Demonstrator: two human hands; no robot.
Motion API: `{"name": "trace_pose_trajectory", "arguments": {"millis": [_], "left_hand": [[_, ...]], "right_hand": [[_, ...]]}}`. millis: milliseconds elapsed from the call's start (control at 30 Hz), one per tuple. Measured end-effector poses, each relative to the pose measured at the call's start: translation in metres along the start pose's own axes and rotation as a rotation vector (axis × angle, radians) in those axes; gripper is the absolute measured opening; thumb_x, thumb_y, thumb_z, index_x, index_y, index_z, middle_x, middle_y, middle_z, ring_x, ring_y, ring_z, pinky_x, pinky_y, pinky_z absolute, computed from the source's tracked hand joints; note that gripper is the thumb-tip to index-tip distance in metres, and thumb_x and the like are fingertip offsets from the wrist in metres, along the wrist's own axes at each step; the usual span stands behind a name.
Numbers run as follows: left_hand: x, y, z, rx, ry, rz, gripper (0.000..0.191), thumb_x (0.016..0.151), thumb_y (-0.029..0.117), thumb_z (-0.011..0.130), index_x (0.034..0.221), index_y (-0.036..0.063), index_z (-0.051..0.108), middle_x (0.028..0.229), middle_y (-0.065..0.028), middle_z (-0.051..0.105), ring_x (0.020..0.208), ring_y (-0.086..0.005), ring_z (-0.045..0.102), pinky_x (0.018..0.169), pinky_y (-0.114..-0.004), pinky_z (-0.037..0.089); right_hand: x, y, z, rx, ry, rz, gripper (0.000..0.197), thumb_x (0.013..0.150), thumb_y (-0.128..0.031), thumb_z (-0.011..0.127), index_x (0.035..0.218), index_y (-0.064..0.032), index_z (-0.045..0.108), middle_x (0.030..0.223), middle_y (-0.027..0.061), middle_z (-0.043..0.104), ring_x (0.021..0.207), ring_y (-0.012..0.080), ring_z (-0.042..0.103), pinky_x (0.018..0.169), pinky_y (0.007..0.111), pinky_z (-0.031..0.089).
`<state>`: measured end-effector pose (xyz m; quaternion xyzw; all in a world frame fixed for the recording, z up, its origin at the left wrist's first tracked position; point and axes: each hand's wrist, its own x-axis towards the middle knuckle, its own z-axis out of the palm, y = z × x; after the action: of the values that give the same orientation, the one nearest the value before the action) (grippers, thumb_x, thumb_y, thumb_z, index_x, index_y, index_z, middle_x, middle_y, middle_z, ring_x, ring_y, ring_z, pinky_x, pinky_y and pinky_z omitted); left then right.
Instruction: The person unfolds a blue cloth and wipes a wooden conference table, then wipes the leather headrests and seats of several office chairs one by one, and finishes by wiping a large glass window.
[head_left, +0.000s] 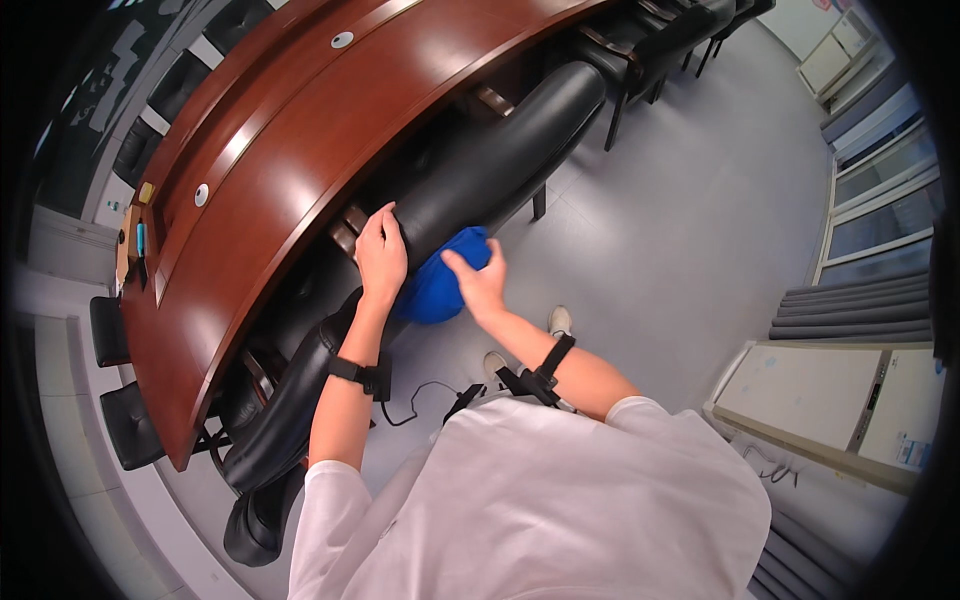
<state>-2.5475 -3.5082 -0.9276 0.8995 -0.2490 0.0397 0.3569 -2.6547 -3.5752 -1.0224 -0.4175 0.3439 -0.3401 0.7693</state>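
A blue cloth (435, 294) hangs against the back of a black leather-look armchair (487, 176), which is pushed up to the curved wooden table (330, 150). My right hand (484, 281) has the cloth's right side between thumb and fingers. At the top edge of the same backrest is my left hand (381, 251), beside a wooden armrest (346, 232). Its fingers lie close together and point away from me. Whether it grips the backrest or only touches it is hidden by the hand itself.
Another black armchair (289, 401) stands close on the left, with more chairs (660, 49) further along the table. A cardboard box (129, 240) sits at the table's far left end. White cabinet-like units (802, 390) stand at right. A black cable (412, 409) hangs near my waist.
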Motion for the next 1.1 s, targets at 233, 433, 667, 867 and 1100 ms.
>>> {"name": "trace_pose_trajectory", "arguments": {"millis": [233, 433, 667, 867, 1100], "left_hand": [[-0.009, -0.006, -0.006, 0.029, 0.042, 0.005, 0.034, 0.097, 0.020, 0.044, 0.111, 0.0001, 0.067, 0.110, -0.0197, 0.068, 0.106, -0.0333, 0.063, 0.094, -0.036, 0.047], [-0.028, -0.020, -0.025, 0.010, 0.073, -0.074, 0.031, 0.096, 0.014, 0.045, 0.108, -0.0015, 0.068, 0.102, -0.0192, 0.070, 0.098, -0.0288, 0.067, 0.089, -0.033, 0.048], [-0.052, -0.030, -0.052, 0.007, 0.084, -0.078, 0.030, 0.096, 0.013, 0.044, 0.109, -0.0018, 0.067, 0.093, -0.0142, 0.069, 0.085, -0.0185, 0.063, 0.082, -0.029, 0.046], [-0.060, -0.036, -0.049, -0.044, 0.118, -0.068, 0.030, 0.097, 0.014, 0.044, 0.109, -0.0010, 0.067, 0.090, -0.0114, 0.069, 0.083, -0.0163, 0.061, 0.081, -0.028, 0.046], [-0.038, -0.019, -0.029, -0.028, 0.141, -0.096, 0.028, 0.095, 0.016, 0.048, 0.108, 0.0026, 0.070, 0.092, -0.0158, 0.071, 0.086, -0.0191, 0.067, 0.080, -0.030, 0.049]], "right_hand": [[0.123, -0.031, -0.075, -0.187, 0.201, -0.213, 0.048, 0.072, -0.017, 0.082, 0.107, 0.0037, 0.057, 0.095, 0.0090, 0.066, 0.085, 0.0169, 0.062, 0.081, 0.031, 0.051], [0.212, -0.064, -0.114, -0.038, 0.099, -0.203, 0.034, 0.073, -0.015, 0.076, 0.101, -0.0012, 0.063, 0.093, 0.0061, 0.066, 0.081, 0.0161, 0.062, 0.078, 0.029, 0.050], [0.223, -0.080, -0.129, -0.108, -0.004, -0.126, 0.025, 0.073, -0.012, 0.074, 0.094, -0.0041, 0.063, 0.085, 0.0031, 0.064, 0.076, 0.0140, 0.061, 0.074, 0.029, 0.050], [0.227, -0.073, -0.130, 0.067, -0.035, 0.066, 0.030, 0.076, -0.016, 0.073, 0.102, -0.0046, 0.062, 0.097, 0.0036, 0.064, 0.089, 0.0146, 0.060, 0.083, 0.030, 0.049], [0.155, -0.058, -0.076, 0.280, 0.275, -0.060, 0.029, 0.085, -0.015, 0.070, 0.109, 0.0000, 0.063, 0.108, 0.0050, 0.064, 0.100, 0.0159, 0.060, 0.091, 0.031, 0.046]]}}
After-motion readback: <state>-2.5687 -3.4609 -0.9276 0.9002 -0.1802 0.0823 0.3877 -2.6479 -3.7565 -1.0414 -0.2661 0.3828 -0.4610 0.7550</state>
